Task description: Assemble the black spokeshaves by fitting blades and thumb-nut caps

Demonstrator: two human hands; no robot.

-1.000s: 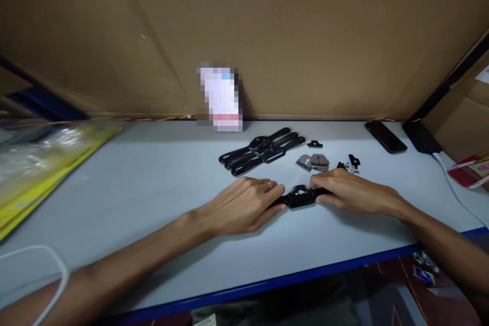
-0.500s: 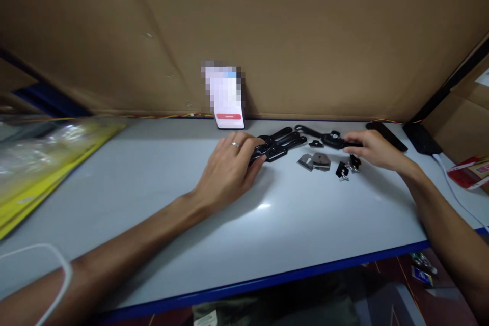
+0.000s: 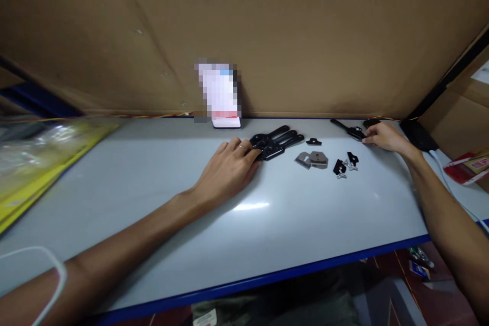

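My left hand point(image 3: 231, 165), a ring on one finger, is closed on the near ends of several black spokeshave bodies point(image 3: 277, 145) lying side by side on the table. At the back right, my right hand point(image 3: 384, 137) pinches one end of another black spokeshave point(image 3: 354, 132), its other handle pointing back and left. Between the hands lie flat grey blades point(image 3: 318, 159), overlapping. A small black cap piece point(image 3: 314, 141) rests behind them. Nearer to my right hand are two more black cap pieces point(image 3: 338, 167) with silver wing screws point(image 3: 351, 165).
A phone point(image 3: 226, 122) leans upright on the cardboard wall point(image 3: 305, 35). Black objects point(image 3: 418, 135) with a white cable stand at the back right, beside a red packet point(image 3: 466, 165). Plastic-wrapped yellow packaging point(image 3: 23, 198) covers the left end. The table's blue front edge point(image 3: 267, 282) is near me.
My right hand has moved right and slightly back, taking the spokeshave away from the blades and cap pieces. My left hand stays on the spokeshave bodies.
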